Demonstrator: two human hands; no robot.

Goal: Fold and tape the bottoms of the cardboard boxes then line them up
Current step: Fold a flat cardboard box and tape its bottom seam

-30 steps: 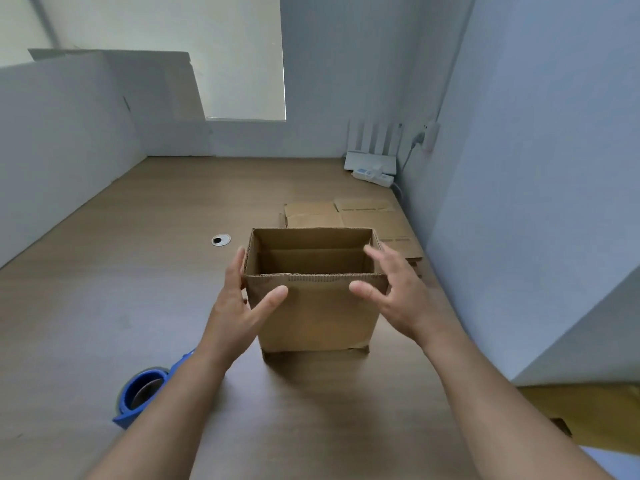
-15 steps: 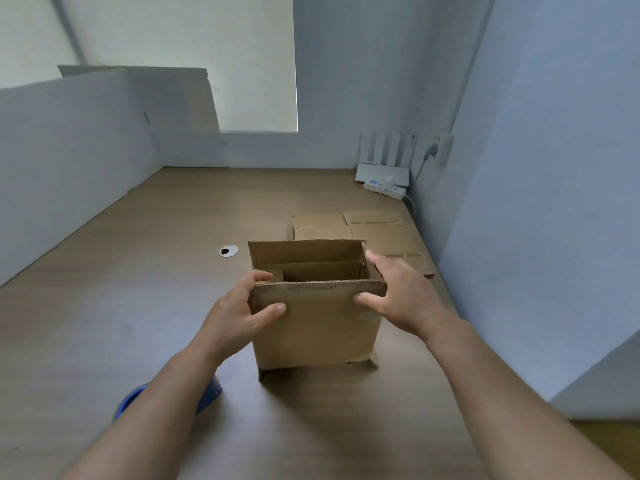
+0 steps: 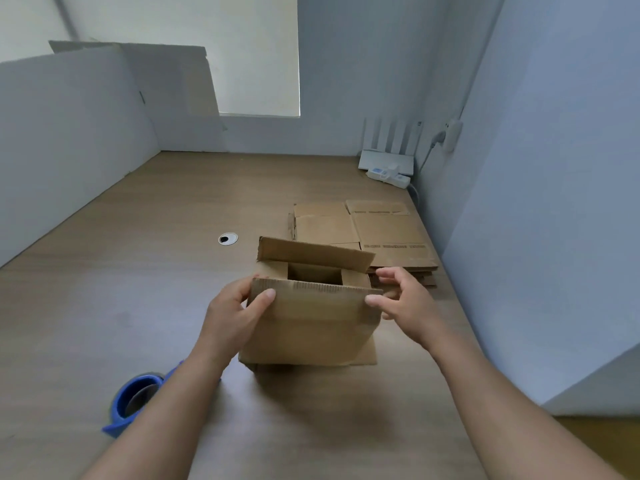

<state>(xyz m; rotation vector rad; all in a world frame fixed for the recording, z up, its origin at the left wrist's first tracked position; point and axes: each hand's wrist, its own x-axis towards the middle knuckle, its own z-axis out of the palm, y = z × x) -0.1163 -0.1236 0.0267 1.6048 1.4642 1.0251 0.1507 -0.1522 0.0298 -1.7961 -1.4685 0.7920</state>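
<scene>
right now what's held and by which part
The left hand grips the cardboard box by its near flap's left end; the right hand only touches the right end.

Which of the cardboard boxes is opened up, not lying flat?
The box the left hand grips: it stands opened up, while the flat boxes lie stacked behind it.

Pale blue-grey walls point(image 3: 363, 64) enclose a wooden tabletop point(image 3: 138, 271); a bright shaded window point(image 3: 242, 46) glows behind white partition boards point(image 3: 69, 133).

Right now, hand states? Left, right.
Left hand: grips near flap of the cardboard box.
Right hand: open, beside the box, holding nothing.
</scene>
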